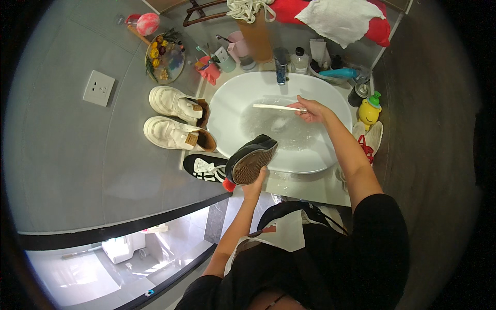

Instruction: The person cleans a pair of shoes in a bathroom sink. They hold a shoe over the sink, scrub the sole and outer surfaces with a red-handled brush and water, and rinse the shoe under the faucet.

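My left hand (254, 188) grips a black shoe (252, 159) at the near-left rim of the sink. Its brown patterned sole is turned up towards me, and the shoe hides most of my fingers. Over the basin, my right hand (310, 109) holds one end of a slim white stick (275, 107) shaped like a toothbrush. The held end is partly covered by fingers. Cloudy water with some foam stands in the white oval sink (228, 93) below. A black and white shoe (203, 167) lies left of my left hand, partly hidden by the held shoe.
Two cream shoes (176, 133) stand left of the sink. Behind it are the faucet (281, 66), a clear bottle (299, 61) and toothbrush cups (209, 69). A yellow bottle (369, 112) and pale shoes with red laces (374, 137) sit on the right.
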The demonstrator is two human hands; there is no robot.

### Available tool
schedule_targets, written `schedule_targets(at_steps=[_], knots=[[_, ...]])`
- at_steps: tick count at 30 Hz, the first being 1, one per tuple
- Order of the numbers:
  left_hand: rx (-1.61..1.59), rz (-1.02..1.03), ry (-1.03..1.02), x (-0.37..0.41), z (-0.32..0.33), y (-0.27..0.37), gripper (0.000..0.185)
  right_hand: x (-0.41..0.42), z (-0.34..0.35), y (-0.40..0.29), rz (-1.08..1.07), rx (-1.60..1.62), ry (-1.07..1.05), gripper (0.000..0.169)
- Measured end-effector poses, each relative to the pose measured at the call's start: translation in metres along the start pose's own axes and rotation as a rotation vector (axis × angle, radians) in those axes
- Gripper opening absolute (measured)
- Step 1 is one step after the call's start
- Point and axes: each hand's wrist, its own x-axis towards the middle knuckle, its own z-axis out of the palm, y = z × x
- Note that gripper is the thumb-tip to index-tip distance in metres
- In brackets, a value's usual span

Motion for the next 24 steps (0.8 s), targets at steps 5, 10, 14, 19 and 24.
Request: schedule_targets(at_steps=[5, 10, 14, 19, 24], knots=[[0.035, 0.037, -0.007, -0.002, 0.001, 0.008, 0.039, -0.002, -0.004, 0.000, -0.022, -0.010, -0.009, 0.054], [0.053, 0.012, -0.018, -0.008, 0.001, 0.006, 0.037, 0.004, -0.008, -0.002, -0.033, -0.112, 0.006, 0.047], [0.056, -0.028, -0.052, -0.009, 0.000, 0.005, 0.035, 0.007, -0.006, -0.004, -0.071, -0.145, 0.075, 0.039], [0.030, 0.093, -0.050, -0.005, 0.006, -0.002, 0.036, 0.014, -0.015, -0.009, -0.228, -0.645, 0.468, 0.029], [0.093, -0.015, -0.075, -0.004, -0.001, 0.006, 0.039, 0.003, -0.016, -0.020, -0.203, -1.395, 1.043, 0.022]])
